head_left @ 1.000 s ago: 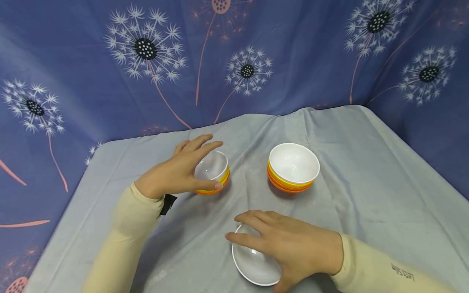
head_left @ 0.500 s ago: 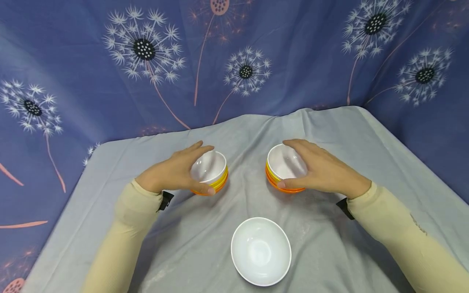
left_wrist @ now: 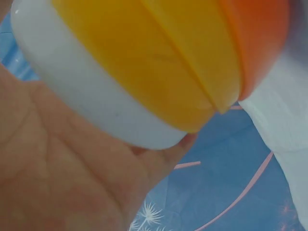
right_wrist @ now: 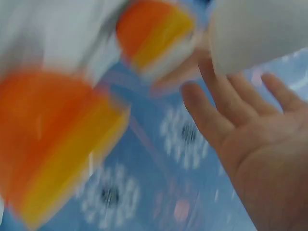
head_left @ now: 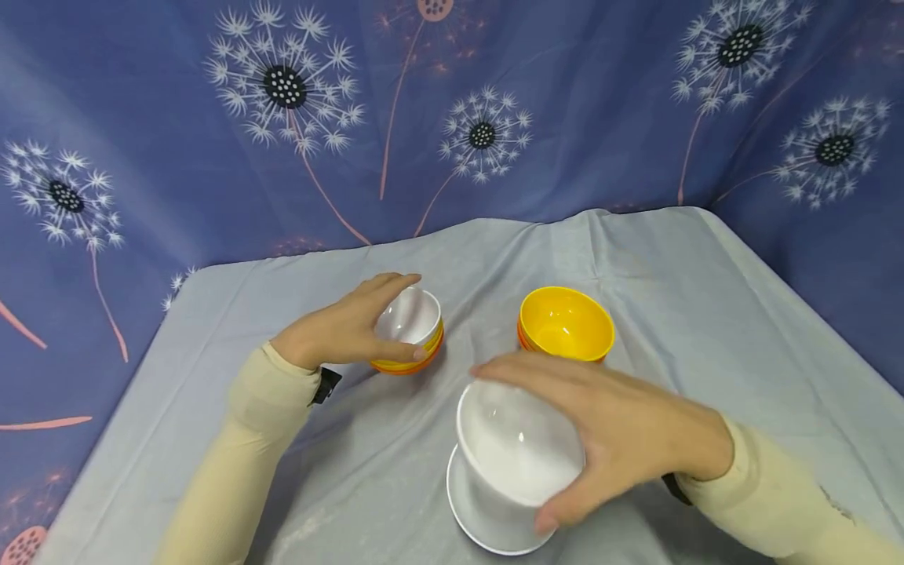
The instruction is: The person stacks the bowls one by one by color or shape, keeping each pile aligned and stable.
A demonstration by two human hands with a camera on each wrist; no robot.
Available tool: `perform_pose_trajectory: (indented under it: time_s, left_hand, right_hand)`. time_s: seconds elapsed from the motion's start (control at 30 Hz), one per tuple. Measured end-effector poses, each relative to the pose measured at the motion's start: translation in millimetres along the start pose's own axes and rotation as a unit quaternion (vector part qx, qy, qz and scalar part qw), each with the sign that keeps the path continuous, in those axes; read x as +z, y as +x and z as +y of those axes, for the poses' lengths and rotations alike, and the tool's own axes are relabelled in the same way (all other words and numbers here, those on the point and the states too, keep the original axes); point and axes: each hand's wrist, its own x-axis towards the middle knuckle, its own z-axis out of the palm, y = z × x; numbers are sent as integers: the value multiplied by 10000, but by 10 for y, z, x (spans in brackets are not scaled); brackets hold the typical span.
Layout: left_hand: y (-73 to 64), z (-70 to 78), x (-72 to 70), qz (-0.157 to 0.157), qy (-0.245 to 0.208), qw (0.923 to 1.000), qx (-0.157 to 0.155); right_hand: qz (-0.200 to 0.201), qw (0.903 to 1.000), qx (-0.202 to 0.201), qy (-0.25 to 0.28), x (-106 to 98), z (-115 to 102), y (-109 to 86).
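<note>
My right hand (head_left: 621,424) grips a white bowl (head_left: 519,447) by its rim, thumb at the near side and fingers at the far side. The bowl is tilted and overlaps another white bowl (head_left: 480,514) on the cloth; whether they touch is unclear. My left hand (head_left: 342,326) holds the left stack of bowls between thumb and fingers. A white bowl (left_wrist: 101,103) tops that stack, above yellow bowls (left_wrist: 144,62) and an orange one (left_wrist: 262,43). In the right wrist view, the held bowl shows pale above the fingers, blurred.
Behind my right hand stands the right stack, a yellow bowl (head_left: 568,323) over orange (head_left: 523,339). Grey-blue cloth (head_left: 720,345) covers the table in wrinkles. A blue dandelion-print curtain (head_left: 565,141) rises along its back and sides.
My right hand went from the near white bowl to the right stack, then lifted its white top bowl and brought it nearer, uncovering yellow. The left hand has stayed at its stack.
</note>
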Motion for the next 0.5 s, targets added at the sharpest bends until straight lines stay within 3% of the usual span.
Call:
perform_pose_trajectory:
  time_s: [0.1, 0.3, 0.4, 0.5]
  left_hand:
    - [15, -15, 2, 136, -6, 9999, 92]
    - [-34, 79, -53, 816, 187, 9950, 549]
    - [-159, 262, -100, 1355, 264, 9831, 1204]
    - [-287, 561, -44, 1593, 201, 9641, 2116]
  right_hand:
    - [-702, 9965, -423, -153, 240, -92, 19]
    - [-1041, 9893, -607, -818, 437, -90, 18]
    - [-969, 9912, -508, -745, 284, -47, -11]
    - [-458, 9965, -209, -674, -63, 52, -94]
